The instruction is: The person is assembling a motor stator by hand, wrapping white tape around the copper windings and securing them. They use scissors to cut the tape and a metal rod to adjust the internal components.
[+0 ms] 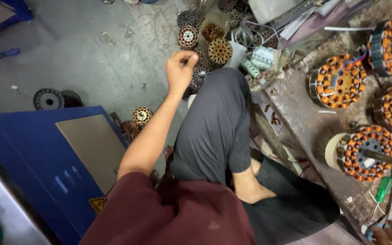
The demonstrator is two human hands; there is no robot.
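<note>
My left hand (180, 68) reaches out over my raised knee (218, 100) to a heap of bare metal stator cores (205, 43) on the concrete floor. Its fingers are curled and pinched together against the near edge of the heap, next to a dark core (199, 76); I cannot make out anything held between them. A brass-coloured core (219, 51) and a pale round core (188, 36) lie just beyond the fingertips. Only a sliver of what looks like my right hand (391, 233) shows at the bottom right corner, mostly cut off.
Several copper-wound stators (339, 81) sit on a dirty bench (296, 113) at the right, one (364, 152) on a shaft, with green-handled screwdrivers (383, 189) nearby. A blue cabinet (32, 154) stands at the left. Two more cores (141, 115) and a dark disc (48, 99) lie on the floor.
</note>
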